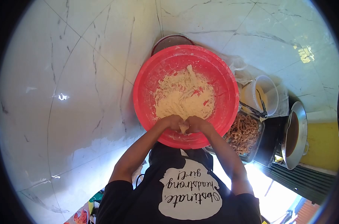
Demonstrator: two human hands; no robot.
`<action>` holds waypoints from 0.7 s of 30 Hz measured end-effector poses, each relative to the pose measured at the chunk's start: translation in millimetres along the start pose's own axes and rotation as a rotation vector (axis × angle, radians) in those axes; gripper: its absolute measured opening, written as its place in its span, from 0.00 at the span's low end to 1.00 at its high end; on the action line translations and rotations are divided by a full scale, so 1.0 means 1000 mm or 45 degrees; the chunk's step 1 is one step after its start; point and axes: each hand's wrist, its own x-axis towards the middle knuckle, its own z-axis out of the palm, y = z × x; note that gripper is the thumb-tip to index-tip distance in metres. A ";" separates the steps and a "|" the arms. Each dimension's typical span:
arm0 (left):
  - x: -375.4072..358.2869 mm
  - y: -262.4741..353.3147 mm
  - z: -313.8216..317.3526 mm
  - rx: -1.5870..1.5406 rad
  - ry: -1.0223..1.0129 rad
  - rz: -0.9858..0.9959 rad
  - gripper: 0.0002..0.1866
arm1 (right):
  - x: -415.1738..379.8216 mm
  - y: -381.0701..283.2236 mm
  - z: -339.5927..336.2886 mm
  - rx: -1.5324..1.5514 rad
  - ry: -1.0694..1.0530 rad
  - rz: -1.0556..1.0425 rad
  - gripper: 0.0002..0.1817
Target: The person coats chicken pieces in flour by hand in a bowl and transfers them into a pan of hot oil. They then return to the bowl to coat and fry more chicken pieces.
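A large red basin holds pale flour spread over its bottom, with a flour-coated strip poking up at the far side. Over the near part of the basin, my left hand and my right hand meet, their fingers curled inward. Between them shows a small pale, floury piece that both hands pinch. What it is under the flour I cannot make out.
To the right, a tray holds browned fried strips. Behind it stands a clear plastic tub with something yellowish inside, with dark tongs beside it. A metal pan with brown liquid is farther right. Marbled tile walls enclose the corner.
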 end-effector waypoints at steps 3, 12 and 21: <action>-0.003 0.005 0.003 0.066 -0.086 -0.046 0.25 | 0.002 0.003 0.002 0.044 -0.023 -0.028 0.23; -0.001 0.004 0.003 0.135 0.059 0.055 0.20 | -0.008 0.002 -0.002 -0.055 0.146 0.025 0.20; -0.012 0.017 -0.003 0.014 0.109 -0.092 0.19 | -0.003 0.019 -0.001 0.151 0.339 -0.028 0.19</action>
